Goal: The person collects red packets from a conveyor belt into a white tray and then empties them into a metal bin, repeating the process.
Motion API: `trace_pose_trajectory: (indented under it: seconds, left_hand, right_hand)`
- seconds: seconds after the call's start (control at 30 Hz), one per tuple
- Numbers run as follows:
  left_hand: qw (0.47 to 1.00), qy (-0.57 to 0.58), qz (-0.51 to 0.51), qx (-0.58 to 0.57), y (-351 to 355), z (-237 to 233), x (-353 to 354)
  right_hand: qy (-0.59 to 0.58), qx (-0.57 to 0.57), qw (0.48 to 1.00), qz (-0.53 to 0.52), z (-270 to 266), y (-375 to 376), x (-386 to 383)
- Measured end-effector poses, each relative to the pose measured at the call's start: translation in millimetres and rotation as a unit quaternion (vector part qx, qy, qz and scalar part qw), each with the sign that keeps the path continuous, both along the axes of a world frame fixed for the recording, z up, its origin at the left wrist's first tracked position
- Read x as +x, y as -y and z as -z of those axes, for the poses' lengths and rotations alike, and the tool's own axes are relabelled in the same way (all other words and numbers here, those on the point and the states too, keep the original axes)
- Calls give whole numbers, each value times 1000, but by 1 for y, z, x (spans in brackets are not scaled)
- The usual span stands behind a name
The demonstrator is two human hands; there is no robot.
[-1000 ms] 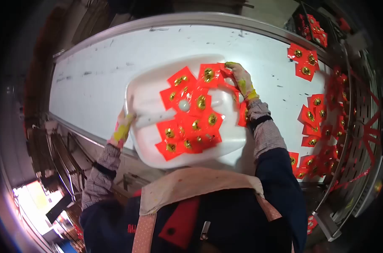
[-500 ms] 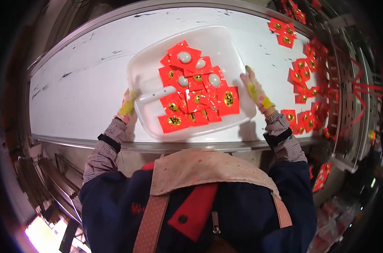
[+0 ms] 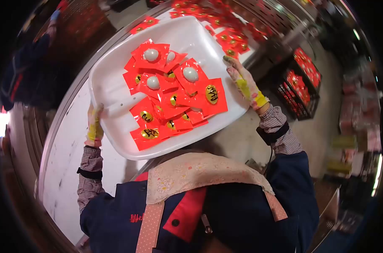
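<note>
A white plastic basin [image 3: 111, 90] is tilted in front of my body, held between my two hands. Inside it lies a loose pile of shiny red packets [image 3: 174, 110]; some show a pale, egg-shaped bulge, others a gold oval with black writing. My left hand [image 3: 94, 125], in a patterned yellow glove, is closed on the basin's left rim, its fingers partly hidden behind the wall. My right hand [image 3: 245, 84], gloved alike, grips the right rim with its fingertips near the upper edge.
Below the basin runs a white table [image 3: 71, 156] with a metal edge. More red packets [image 3: 231, 40] lie at its far end. Black crates [image 3: 299, 90] with red packets stand on the floor at right. Another person [image 3: 27, 63] is at upper left.
My hands have raised the basin off the table and brought it nearer. The view has swung right, bringing the crates and floor into sight.
</note>
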State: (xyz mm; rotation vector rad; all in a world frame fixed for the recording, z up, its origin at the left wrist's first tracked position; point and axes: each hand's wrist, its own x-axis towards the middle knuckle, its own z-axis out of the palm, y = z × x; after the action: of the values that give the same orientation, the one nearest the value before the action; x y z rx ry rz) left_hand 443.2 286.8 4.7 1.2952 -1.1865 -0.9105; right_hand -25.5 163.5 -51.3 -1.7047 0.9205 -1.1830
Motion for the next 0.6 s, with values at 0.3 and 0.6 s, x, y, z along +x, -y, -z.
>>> trace_pose_trajectory:
  seconds: [0.3, 0.6]
  left_hand:
    - [993, 20, 109, 31, 71, -31, 20]
    - [991, -3, 130, 14, 49, -19, 32]
  right_hand:
    - [-13, 34, 991, 129, -40, -36, -13]
    - [-84, 34, 987, 131, -40, -39, 11]
